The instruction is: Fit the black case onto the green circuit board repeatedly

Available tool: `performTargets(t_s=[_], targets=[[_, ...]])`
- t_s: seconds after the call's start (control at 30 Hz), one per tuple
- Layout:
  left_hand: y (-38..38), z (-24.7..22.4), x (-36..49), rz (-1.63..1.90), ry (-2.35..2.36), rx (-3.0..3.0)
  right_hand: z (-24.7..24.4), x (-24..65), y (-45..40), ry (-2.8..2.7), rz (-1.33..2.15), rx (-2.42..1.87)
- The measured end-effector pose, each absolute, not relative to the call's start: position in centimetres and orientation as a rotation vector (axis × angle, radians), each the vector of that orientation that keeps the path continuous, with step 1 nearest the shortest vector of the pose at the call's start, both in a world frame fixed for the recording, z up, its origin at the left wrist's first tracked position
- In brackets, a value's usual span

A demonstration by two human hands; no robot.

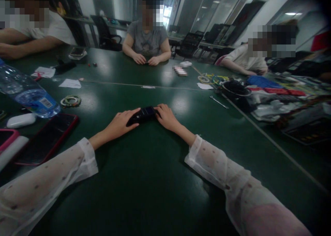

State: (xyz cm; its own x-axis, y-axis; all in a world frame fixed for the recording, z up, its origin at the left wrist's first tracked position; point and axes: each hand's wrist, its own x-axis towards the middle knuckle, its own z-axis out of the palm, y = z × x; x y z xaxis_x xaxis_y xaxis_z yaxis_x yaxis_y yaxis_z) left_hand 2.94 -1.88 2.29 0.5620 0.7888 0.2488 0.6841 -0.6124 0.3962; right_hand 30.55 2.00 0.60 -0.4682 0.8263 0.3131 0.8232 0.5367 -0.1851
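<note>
A black handheld device (144, 114) with a small dark screen lies at the middle of the green table, between my two hands. Its exact kind is hard to make out. My left hand (123, 121) grips the left end, thumb along the near side and fingers along the far side. At the right end, the fingertips of my right hand (167, 118) close on the device, the thumb close beside it. Both wrists rest low over the table, in sheer white dotted sleeves.
On the left are a water bottle (33, 94), a red-edged phone (49, 137), a white case (21, 120) and a beaded bracelet (70, 101). A wrench (218, 101) lies to the right, near piled cables and bags (269, 87). Several people sit around the table.
</note>
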Motion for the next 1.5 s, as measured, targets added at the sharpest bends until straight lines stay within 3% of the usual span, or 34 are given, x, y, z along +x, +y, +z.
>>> performTargets(t_s=[1.5], targets=[[-1.94,2.18,2.62,0.751,1.158,2.572,0.58,30.66,2.06,-2.415,0.021,-1.356]])
